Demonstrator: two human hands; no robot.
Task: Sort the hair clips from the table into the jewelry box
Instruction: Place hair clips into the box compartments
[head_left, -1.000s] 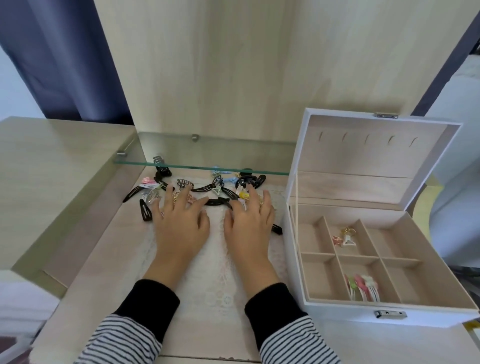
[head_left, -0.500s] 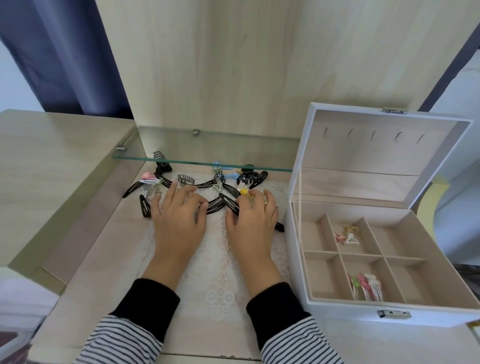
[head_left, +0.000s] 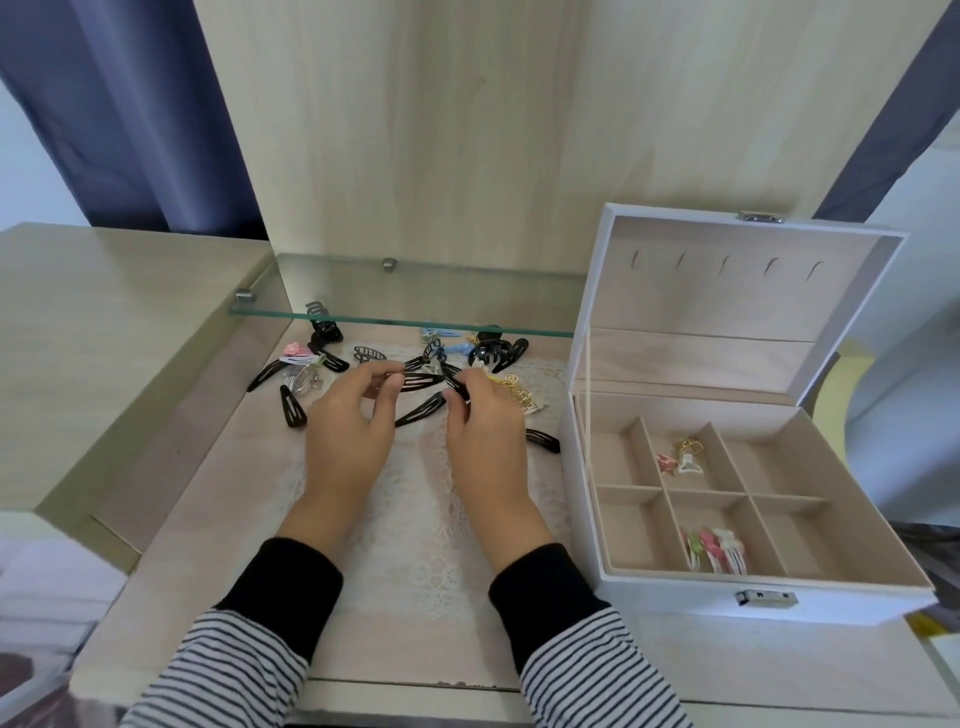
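1. Two hands meet at mid-frame over a lace mat (head_left: 431, 525) on the table (head_left: 208, 519); the left hand (head_left: 348, 431) pinches one end of a black clip (head_left: 423, 383) between thumb and forefinger
2. The right hand (head_left: 488, 436), fingers curled, pinches a slim clip (head_left: 456, 385) just right of that one
3. More clips lie scattered above the hands, partly under a glass shelf (head_left: 405, 317): a claw clip (head_left: 491, 353), blue clips (head_left: 441, 332), a pink clip (head_left: 296, 353) at the left, and gold clips (head_left: 514, 392) beside the right hand
4. The box (head_left: 675, 597) stands open at the right of the frame, with sorted clips (head_left: 717, 551) in its front middle compartment and a few clips (head_left: 683, 457) in the back middle one
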